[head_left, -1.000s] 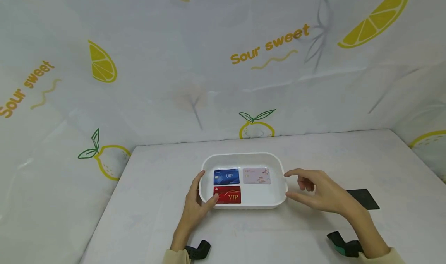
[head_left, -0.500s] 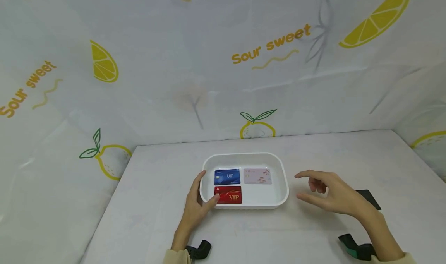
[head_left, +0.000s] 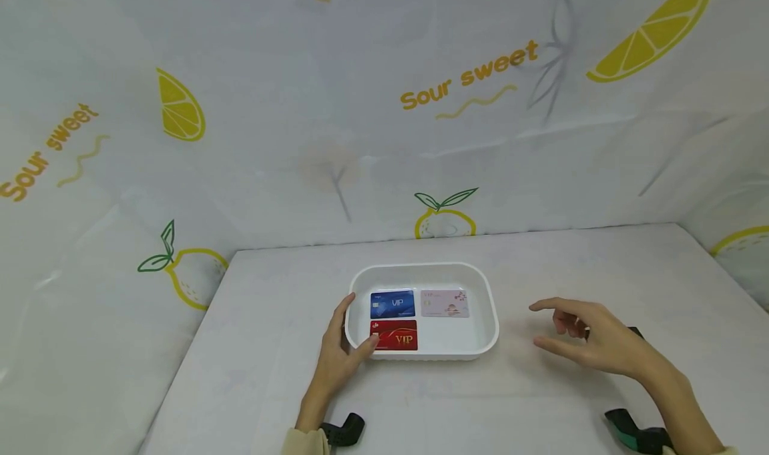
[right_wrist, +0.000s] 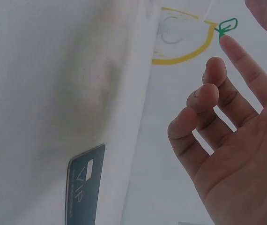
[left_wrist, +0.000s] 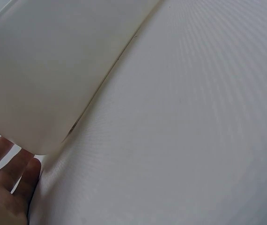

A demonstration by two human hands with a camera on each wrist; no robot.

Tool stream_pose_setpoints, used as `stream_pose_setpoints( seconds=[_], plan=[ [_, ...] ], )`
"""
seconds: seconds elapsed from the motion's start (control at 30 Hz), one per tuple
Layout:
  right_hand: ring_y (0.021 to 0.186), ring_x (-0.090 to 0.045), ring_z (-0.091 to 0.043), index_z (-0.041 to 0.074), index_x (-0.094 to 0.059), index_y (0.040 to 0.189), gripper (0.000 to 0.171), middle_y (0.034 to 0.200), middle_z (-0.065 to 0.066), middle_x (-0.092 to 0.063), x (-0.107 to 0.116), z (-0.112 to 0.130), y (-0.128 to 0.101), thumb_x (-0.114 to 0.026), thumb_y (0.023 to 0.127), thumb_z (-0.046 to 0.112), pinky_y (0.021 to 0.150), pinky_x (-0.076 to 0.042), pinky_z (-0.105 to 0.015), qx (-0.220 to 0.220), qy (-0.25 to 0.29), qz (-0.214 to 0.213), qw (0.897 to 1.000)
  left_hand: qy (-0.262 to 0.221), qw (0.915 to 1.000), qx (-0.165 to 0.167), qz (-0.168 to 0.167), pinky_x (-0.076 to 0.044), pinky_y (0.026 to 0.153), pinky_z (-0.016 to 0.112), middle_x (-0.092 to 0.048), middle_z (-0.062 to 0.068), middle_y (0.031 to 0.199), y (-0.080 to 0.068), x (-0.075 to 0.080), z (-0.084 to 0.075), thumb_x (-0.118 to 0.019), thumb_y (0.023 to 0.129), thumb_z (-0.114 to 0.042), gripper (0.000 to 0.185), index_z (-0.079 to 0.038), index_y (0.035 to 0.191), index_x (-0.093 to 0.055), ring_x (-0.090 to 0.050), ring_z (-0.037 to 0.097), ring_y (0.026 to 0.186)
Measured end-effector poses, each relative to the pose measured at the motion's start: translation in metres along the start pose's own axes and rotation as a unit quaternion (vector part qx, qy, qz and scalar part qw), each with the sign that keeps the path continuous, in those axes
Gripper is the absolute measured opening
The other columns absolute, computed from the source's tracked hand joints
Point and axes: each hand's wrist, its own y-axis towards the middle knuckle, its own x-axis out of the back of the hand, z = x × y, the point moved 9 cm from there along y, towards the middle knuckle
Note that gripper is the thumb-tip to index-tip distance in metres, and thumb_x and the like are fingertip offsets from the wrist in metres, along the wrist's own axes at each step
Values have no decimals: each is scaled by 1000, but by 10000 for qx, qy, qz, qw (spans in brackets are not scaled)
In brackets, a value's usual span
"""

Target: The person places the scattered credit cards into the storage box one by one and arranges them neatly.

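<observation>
A white plastic tray (head_left: 454,336) with rounded corners sits on the table. Inside lie a blue VIP card (head_left: 392,305), a pink card (head_left: 444,303) and, below the blue one, a red VIP card (head_left: 398,337). My left hand (head_left: 336,355) grips the tray's left end, thumb over the near rim by the red card, fingers along the outer wall. To the right of the tray my right hand (head_left: 595,338) holds nothing, thumb and index finger apart, the others loosely bent. A dark VIP card (right_wrist: 84,187) lies flat on the table, mostly hidden behind that hand in the head view.
A white table (head_left: 252,348) carries everything, backed by a white cloth (head_left: 270,141) printed with lemons and lettering. Each wrist wears a black device, such as the left one (head_left: 345,430).
My right hand has left the tray's right end and moved right, over toward the dark card. The left hand and the cards in the tray have stayed in place.
</observation>
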Motion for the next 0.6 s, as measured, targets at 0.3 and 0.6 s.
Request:
stream_pose_setpoints(
  seconds=[0.3,0.6],
  plan=[
    [58,-37,2,16,-70,115,42,71,8,-47,9,-16,-12,-88,77,15,51,-32,-19,58,36,31,10000,12,10000,43,-38,-59,97,34,-48,23,153,-1,1,-1,-76,84,-21,86,-6,158,-34,-62,35,121],
    [58,-40,-4,14,-69,115,42,72,9,-47,16,-37,-26,-88,77,12,53,-30,-22,-191,98,56,9998,0,10000,87,-11,-59,97,36,-48,22,153,0,0,1,-76,85,-21,86,-7,158,-33,-62,35,121]
  ],
)
